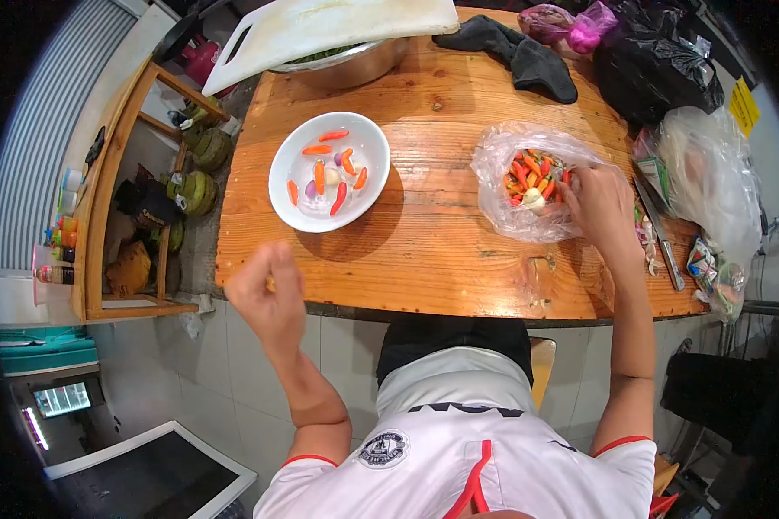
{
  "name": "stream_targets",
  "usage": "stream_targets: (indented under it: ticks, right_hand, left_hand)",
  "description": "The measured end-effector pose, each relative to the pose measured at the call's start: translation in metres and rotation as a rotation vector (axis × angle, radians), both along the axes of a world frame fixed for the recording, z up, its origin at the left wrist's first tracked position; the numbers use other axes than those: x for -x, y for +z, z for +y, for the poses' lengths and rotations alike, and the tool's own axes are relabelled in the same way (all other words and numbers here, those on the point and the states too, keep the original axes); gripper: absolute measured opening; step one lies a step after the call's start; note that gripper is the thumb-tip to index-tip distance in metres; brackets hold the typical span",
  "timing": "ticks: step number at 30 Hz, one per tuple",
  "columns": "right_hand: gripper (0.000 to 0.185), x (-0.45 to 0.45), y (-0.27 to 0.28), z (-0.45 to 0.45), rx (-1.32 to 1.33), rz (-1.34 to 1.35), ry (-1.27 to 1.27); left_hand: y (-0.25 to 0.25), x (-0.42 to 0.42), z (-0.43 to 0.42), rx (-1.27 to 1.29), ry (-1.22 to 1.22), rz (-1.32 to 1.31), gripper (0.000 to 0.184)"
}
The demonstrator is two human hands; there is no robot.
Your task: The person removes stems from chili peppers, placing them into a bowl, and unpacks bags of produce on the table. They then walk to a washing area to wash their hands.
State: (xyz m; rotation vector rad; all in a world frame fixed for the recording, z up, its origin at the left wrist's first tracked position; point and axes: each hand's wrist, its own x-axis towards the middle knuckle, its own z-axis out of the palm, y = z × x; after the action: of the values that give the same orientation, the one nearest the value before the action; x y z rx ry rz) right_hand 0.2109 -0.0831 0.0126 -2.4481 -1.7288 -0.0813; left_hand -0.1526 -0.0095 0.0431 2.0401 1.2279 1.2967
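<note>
From the far end of the feed, I'm starting on the left: the left hand [270, 294] is hovering near the table's [424, 277] front edge, fingers curled in (whether anything is tucked inside, I can't tell). Just beyond it, the white bowl [320, 224] is holding a few loose chillies [338, 199], with some pale and purplish pieces among them. Moving right, I'm seeing the clear plastic bag [497, 208] lying open around a heap of red and orange chillies [522, 175]. The right hand [601, 203] is sitting at its right side, fingers bent down narrowly; the tips are partly hidden, so I can't confirm a grip. I'm judging this as the picking-out step, calling for a light pinch and a lift clear of the crumpled plastic (it's looking snaggy). Farther right, a knife [672, 266] is lying on the wood.
</note>
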Motion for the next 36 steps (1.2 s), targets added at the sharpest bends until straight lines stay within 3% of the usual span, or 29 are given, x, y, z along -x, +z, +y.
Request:
stream_targets:
  ticks: [5, 8, 10, 14, 16, 21, 27, 30, 36]
  right_hand:
    - [0.018, 0.004, 0.008, -0.003, -0.153, 0.052, 0.117]
    - [0.018, -0.008, 0.001, -0.007, -0.191, 0.223, 0.116]
    - [0.016, -0.003, 0.013, -0.011, -0.207, 0.383, 0.080]
    - [0.013, -0.002, 0.014, -0.020, -0.399, 0.689, 0.184]
    - [0.012, 0.001, 0.014, -0.028, -0.452, 1.008, 0.182]
    - [0.008, 0.012, 0.019, -0.057, -0.391, 1.605, 0.157]
    - [0.011, 0.056, 0.003, -0.078, -0.289, 1.455, 0.325]
    - [0.011, 0.059, -0.005, -0.081, -0.364, 1.308, 0.381]
    - [0.011, 0.063, -0.013, -0.088, -0.364, 1.315, 0.383]
  left_hand:
    - [-0.024, -0.023, -0.031, 0.208, -0.370, -0.051, 0.036]
    - [-0.033, -0.051, -0.043, 0.284, -0.527, -0.033, 0.034]
    - [-0.038, -0.063, -0.046, 0.272, -0.625, 0.030, 0.036]
    - [-0.032, -0.089, -0.053, 0.296, -0.663, 0.050, 0.019]
    - [-0.028, -0.103, -0.055, 0.304, -0.644, -0.016, 0.011]
    - [-0.030, -0.130, -0.050, 0.422, -0.596, -0.142, 0.019]
    - [-0.033, -0.133, -0.053, 0.496, -0.757, -0.036, 0.025]
    - [-0.035, -0.129, -0.055, 0.544, -0.815, 0.019, 0.023]
    - [-0.034, -0.123, -0.054, 0.582, -0.867, 0.076, 0.020]
